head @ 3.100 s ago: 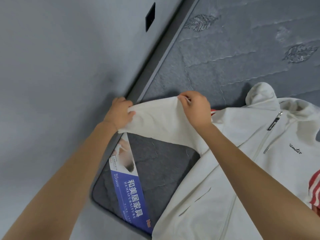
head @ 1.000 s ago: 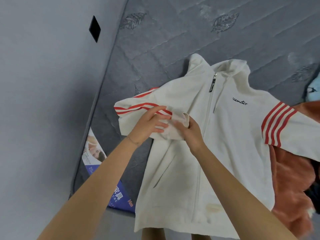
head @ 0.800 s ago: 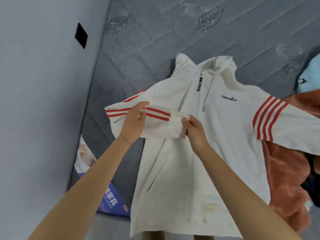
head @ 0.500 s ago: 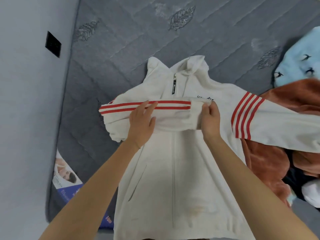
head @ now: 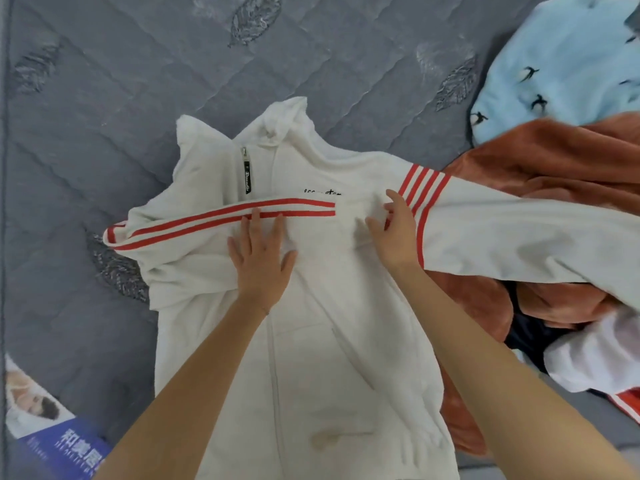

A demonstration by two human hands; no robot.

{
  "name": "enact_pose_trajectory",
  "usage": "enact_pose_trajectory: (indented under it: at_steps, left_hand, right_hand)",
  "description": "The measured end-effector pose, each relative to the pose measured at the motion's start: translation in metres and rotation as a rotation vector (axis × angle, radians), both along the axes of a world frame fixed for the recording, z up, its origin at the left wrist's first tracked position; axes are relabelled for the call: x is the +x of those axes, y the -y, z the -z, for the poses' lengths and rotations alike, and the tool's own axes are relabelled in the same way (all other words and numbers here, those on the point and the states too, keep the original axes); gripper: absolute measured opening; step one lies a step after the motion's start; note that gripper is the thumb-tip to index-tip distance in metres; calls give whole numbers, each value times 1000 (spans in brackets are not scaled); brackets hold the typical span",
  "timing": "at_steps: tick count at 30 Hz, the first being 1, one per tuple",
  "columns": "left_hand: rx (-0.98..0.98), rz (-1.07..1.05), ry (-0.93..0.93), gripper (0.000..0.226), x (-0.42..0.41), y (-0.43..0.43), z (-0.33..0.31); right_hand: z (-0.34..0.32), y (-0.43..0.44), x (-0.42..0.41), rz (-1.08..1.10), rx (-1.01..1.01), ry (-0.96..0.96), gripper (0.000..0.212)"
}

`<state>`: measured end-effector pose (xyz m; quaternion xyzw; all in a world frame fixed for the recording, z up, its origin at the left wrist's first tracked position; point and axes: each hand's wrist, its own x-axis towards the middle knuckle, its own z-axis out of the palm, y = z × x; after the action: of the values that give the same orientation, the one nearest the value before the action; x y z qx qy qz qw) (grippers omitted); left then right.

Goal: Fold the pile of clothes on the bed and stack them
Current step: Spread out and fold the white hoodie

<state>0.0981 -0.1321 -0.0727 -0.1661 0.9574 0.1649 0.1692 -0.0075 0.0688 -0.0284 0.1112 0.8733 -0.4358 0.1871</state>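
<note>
Grey quilted mattress [head: 138,98], stitched with wavy lines and leaf motifs, fills most of the frame, and a pale strip of wall or floor runs down the far left edge. At the lower left corner a blue and white printed label [head: 52,441] with Chinese characters lies on the mattress. A white zip hoodie [head: 311,341] lies front up in the middle of the frame, hood toward the top, one sleeve with red stripes folded across the chest. The left hand [head: 259,258] lies flat and open on that folded sleeve, fingers spread, gripping nothing. The right hand [head: 394,230] rests just beside it, fingers loosely curled at the sleeve's cuff; whether it pinches the cloth cannot be told. The hoodie's other sleeve stretches toward the right edge over a rust-brown fleece garment [head: 554,168]. Above that, at the upper right, lies a light blue garment [head: 561,64] printed with small dark birds. White cloth [head: 595,358] shows at the lower right.
</note>
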Motion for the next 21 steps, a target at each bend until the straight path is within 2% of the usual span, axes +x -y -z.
enact_pose_trajectory:
  at_steps: [6,9,12,17,21]
  left_hand:
    - [-93,228,-184,63,-30,-61,-33]
    - [-180,322,-211,63,-54,-95,-47]
    - [-209,382,-220,67,-69,-126,-58]
    - [-235,460,-260,68,-86,-177,-79]
    - [-288,610,-277,69,-102,-218,-85]
  right_hand:
    - [-23,-53,8,-309,382,-281,61]
    - [-40,-83,5,-417,536,-292,62]
    - [-56,-115,6,-431,607,-249,66]
    - [-82,-175,1,-391,687,-279,67]
    - [-94,-237,-6,-333,711,-322,62]
